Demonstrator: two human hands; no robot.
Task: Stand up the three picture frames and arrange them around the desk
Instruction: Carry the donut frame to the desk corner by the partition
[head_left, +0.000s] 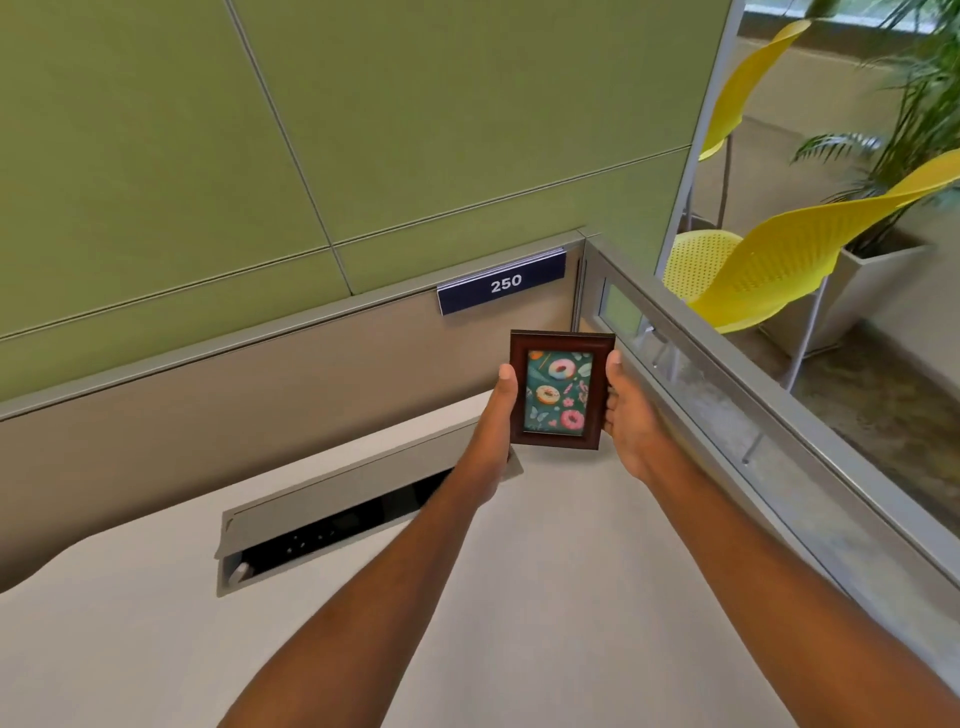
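A small dark-brown picture frame (560, 391) with a donut picture is upright, facing me, at the far right corner of the white desk (545, 597). My left hand (496, 415) grips its left edge and my right hand (631, 415) grips its right edge. Its lower edge is at or just above the desk top; I cannot tell whether it touches. No other picture frames are in view.
A grey cable hatch (332, 519) with its lid tilted open lies in the desk to the left. A partition with a "250" sign (503, 285) runs behind. A glass-topped side partition (727, 415) borders the right. Yellow chairs (779, 260) and a potted plant stand beyond.
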